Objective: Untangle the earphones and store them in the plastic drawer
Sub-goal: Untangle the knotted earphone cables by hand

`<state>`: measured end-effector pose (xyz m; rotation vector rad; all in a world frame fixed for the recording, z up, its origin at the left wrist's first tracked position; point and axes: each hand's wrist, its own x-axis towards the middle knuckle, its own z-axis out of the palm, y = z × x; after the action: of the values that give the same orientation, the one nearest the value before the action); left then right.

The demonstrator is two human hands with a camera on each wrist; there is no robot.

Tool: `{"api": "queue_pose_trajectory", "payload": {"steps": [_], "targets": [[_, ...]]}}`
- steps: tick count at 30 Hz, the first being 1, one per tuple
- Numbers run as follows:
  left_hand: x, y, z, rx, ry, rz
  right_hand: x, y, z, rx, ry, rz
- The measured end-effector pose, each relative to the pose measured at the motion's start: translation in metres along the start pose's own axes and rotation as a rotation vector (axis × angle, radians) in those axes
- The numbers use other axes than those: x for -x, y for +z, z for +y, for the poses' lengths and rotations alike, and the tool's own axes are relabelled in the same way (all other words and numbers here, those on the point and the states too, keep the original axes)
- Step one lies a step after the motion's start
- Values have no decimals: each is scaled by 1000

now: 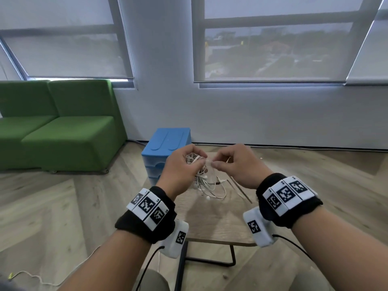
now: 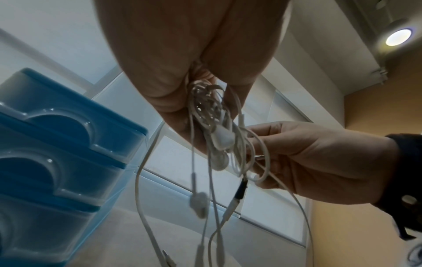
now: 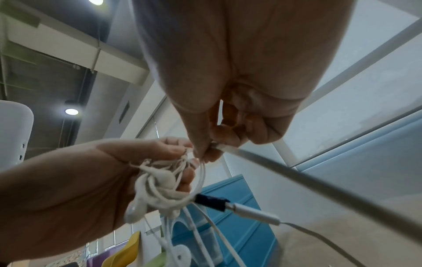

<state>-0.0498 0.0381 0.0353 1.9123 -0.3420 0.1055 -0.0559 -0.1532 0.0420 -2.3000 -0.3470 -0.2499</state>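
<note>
A tangled bundle of white earphones (image 1: 203, 179) hangs over a small wooden table (image 1: 218, 219). My left hand (image 1: 184, 164) grips the knot of cords from the left, with earbuds (image 2: 221, 139) and a black-taped plug (image 2: 241, 189) dangling below the fingers. My right hand (image 1: 233, 164) pinches one white cord (image 3: 224, 149) between thumb and forefinger just right of the knot. The blue plastic drawer unit (image 1: 165, 148) stands behind the hands, its translucent drawers (image 2: 57, 144) closed.
A green sofa (image 1: 56, 127) stands at the left against the wall. A white cable (image 1: 35, 276) lies on the wooden floor at the lower left. The table's dark metal legs (image 1: 210, 261) show below its front edge.
</note>
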Motion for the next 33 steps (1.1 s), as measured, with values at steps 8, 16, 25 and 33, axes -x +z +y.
{"api": "queue_pose_trajectory", "payload": {"steps": [8, 16, 25, 33], "targets": [[2, -2, -1, 75, -101, 16, -10, -26, 4, -268, 214, 580], [-3, 4, 1, 31, -52, 34, 3, -13, 13, 58, 202, 82], [-16, 8, -3, -125, 6, 35, -6, -8, -4, 165, -19, 147], [-15, 6, -7, -158, -10, 47, -11, -15, 23, -93, 254, 451]]}}
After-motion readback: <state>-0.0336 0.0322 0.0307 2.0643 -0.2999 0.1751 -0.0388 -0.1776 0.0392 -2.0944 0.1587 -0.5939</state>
